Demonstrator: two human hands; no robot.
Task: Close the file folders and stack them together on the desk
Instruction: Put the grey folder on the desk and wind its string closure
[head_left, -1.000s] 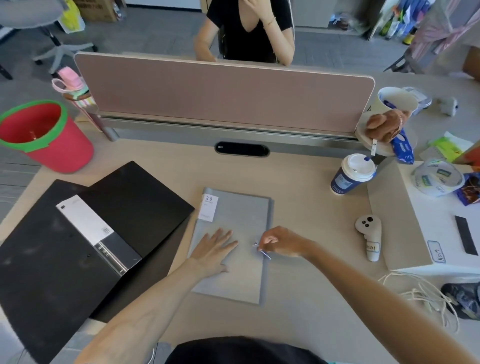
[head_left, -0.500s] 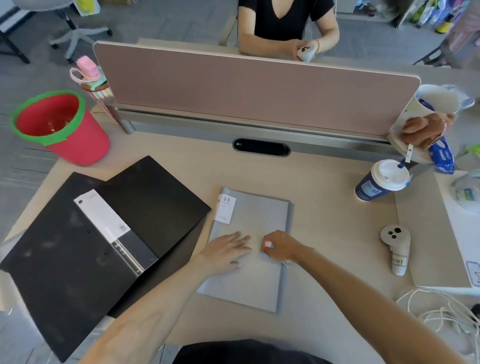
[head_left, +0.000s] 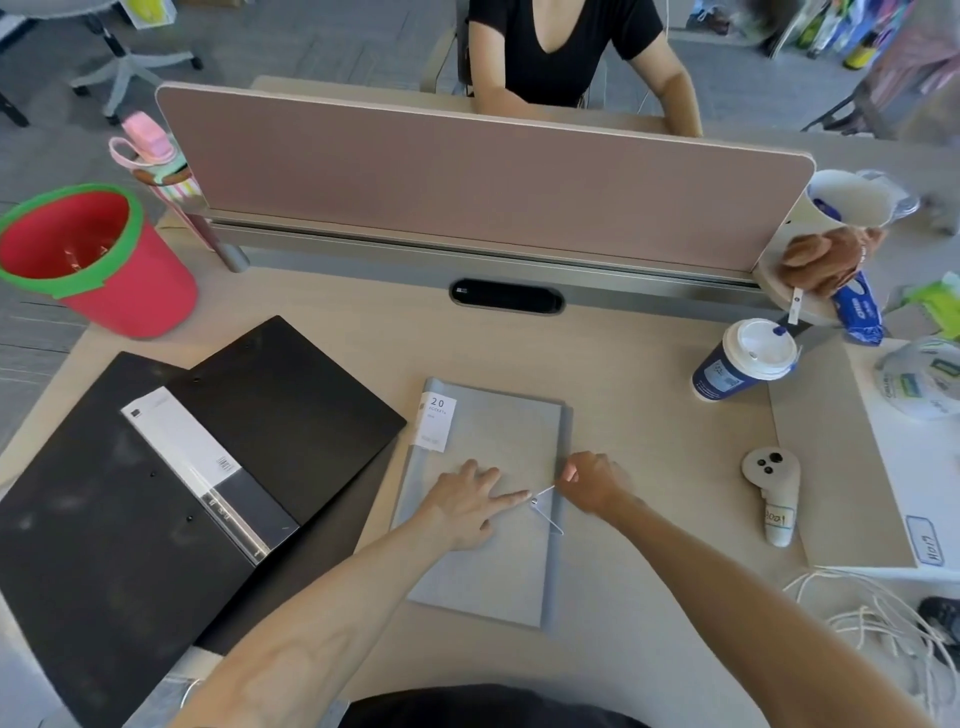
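closed folder (head_left: 488, 519) mid-desk (head_left: 649, 467) | open folder (head_left: 156, 499) left | cup (head_left: 743, 358) right-rear

1. The desk (head_left: 623, 364) had a pale, wood-colored top.
2. A long pink divider (head_left: 467, 176) stood up along the back of the desk.
3. A dark oval cable hole (head_left: 506, 296) sat in the desk just in front of the divider.
4. The floor (head_left: 311, 47) behind was gray.
5. An office chair (head_left: 124, 62) with a star-shaped base stood on the floor at the far left.
6. The room was bright all over.
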